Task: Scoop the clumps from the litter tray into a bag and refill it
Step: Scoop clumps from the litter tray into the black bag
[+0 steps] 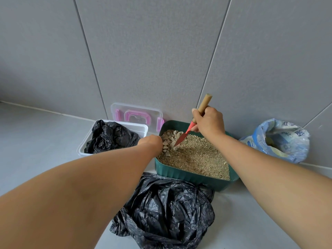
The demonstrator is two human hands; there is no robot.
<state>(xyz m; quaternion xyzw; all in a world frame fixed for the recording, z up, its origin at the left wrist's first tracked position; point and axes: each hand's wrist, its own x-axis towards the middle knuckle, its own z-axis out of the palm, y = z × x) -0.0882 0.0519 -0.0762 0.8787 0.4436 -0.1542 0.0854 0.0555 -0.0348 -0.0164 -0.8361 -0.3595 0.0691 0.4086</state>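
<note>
A dark green litter tray [194,176] sits against the wall, filled with tan litter [199,157]. Pale grey clumps [169,138] lie heaped in its far left corner. My right hand [209,121] grips the wooden handle of a small red trowel [183,137], whose tip digs into the litter beside the clumps. My left hand [151,141] rests at the tray's left rim by the clumps; its fingers are hidden behind the wrist. A crumpled black plastic bag [167,212] lies on the floor in front of the tray.
A white tub [142,129] lined with another black bag [111,137] stands left of the tray. A clear lid with pink clips [136,114] leans on the grey wall behind it. An open blue litter sack [280,139] stands at the right.
</note>
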